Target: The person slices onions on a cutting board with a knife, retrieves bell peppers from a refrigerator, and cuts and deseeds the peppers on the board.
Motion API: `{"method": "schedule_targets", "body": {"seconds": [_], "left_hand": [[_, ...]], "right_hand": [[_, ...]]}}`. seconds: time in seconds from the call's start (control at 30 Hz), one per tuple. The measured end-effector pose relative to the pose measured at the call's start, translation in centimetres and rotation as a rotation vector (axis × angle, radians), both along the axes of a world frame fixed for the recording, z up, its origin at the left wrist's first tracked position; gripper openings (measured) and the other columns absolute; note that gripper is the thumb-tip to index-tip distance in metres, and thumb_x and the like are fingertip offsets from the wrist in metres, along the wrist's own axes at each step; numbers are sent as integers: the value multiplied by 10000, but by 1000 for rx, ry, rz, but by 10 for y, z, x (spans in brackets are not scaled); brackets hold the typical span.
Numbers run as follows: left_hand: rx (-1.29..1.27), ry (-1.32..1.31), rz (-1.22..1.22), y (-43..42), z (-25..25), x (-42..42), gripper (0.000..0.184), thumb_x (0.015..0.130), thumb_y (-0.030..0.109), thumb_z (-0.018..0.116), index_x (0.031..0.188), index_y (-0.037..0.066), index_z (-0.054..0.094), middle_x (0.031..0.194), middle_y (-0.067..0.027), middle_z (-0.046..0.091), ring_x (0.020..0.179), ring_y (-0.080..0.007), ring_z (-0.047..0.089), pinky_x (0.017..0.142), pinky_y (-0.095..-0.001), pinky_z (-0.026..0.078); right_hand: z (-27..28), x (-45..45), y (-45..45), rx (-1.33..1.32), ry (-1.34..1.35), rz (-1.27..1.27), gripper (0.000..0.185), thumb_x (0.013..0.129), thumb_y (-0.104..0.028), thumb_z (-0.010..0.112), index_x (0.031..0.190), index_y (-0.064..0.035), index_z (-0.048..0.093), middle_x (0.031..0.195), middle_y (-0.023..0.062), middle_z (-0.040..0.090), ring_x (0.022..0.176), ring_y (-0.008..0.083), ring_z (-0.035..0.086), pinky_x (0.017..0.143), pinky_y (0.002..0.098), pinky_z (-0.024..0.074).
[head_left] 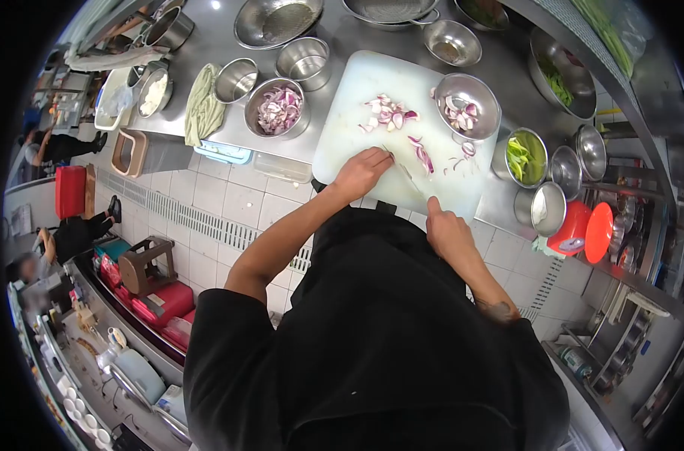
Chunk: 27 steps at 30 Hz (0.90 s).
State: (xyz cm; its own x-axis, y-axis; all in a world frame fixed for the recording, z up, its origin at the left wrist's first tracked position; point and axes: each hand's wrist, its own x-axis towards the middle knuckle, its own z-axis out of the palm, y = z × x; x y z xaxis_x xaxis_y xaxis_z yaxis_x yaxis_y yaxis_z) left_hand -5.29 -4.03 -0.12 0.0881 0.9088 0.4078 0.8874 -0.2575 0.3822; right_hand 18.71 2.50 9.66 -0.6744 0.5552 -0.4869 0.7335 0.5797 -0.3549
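Observation:
On the white cutting board (360, 79), my right hand (448, 227) grips a knife (411, 180), its thin blade pointing up and left. Close to the blade's tip is my left hand (363, 173), fingers curled together near the board's lower edge; whatever they hold, if anything, is hidden. Purple-white shallot pieces (391, 114) lie in a loose pile beyond my hands. Nearer the knife is a strip of sliced purple shallot (423, 155). A steel bowl (491, 96) at the board's right holds more shallot pieces. Left of the board, another steel bowl (254, 124) contains chopped purple shallot.
Steel pots (303, 62) and pans stand along the counter's back. A green cloth (205, 105) hangs at the left edge. To the right are a bowl of green leaves (525, 156) and a red container (571, 229). Other people (75, 237) are at far left.

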Motion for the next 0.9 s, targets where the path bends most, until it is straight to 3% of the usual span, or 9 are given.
{"method": "schedule_targets", "body": {"seconds": [0.13, 0.23, 0.33, 0.53, 0.63, 0.73, 0.9], "left_hand": [[44, 42, -9, 1, -5, -4, 324, 766, 72, 587, 1069, -15, 663, 1065, -87, 645, 1000, -232, 605, 897, -320, 513], [6, 73, -55, -3, -4, -8, 335, 768, 74, 586, 1083, -9, 666, 1077, -85, 648, 1009, -235, 603, 902, -323, 511], [3, 73, -74, -1, -6, -6, 324, 772, 71, 588, 1077, -1, 671, 1076, -87, 649, 1017, -238, 601, 904, -332, 512], [-97, 44, -40, -1, -1, -2, 238, 787, 75, 601, 1002, 4, 676, 1068, -98, 653, 1034, -251, 606, 903, -345, 515], [29, 55, -7, 1, -2, 2, 198, 778, 72, 618, 954, -2, 671, 1057, -108, 658, 1031, -259, 611, 896, -349, 518], [7, 7, -8, -1, -1, 4, 170, 767, 57, 632, 921, -9, 663, 1041, -118, 660, 1005, -266, 620, 886, -359, 523], [23, -39, -15, 5, 2, -1, 104, 747, 16, 667, 850, 4, 660, 935, -116, 673, 907, -283, 641, 822, -387, 544]], "right_hand": [[-36, -12, 2, 15, 61, -6, 200, 944, -101, 491, 1109, -9, 422, 816, 306, 651, 765, 524, 641, 684, 602, 512], [-8, -9, -2, 0, 24, -12, 197, 943, -102, 493, 1103, -14, 421, 809, 301, 649, 756, 523, 639, 677, 611, 505], [-40, -10, -3, -28, 124, -46, 177, 946, -109, 491, 1082, -21, 420, 810, 300, 650, 744, 522, 638, 667, 611, 502], [-15, -13, -4, -60, 62, -40, 172, 952, -128, 485, 1070, -19, 424, 792, 296, 653, 738, 511, 645, 657, 594, 513], [-33, -20, -3, -44, 107, -64, 173, 946, -123, 484, 1065, -10, 427, 785, 299, 651, 746, 503, 652, 662, 589, 519], [-18, -14, -2, -42, 102, -49, 172, 939, -112, 479, 1073, -14, 433, 783, 296, 652, 753, 501, 651, 663, 592, 516], [-38, -15, -2, -76, 169, -116, 177, 935, -122, 478, 1082, -27, 457, 780, 281, 654, 723, 504, 635, 668, 594, 504]]}}
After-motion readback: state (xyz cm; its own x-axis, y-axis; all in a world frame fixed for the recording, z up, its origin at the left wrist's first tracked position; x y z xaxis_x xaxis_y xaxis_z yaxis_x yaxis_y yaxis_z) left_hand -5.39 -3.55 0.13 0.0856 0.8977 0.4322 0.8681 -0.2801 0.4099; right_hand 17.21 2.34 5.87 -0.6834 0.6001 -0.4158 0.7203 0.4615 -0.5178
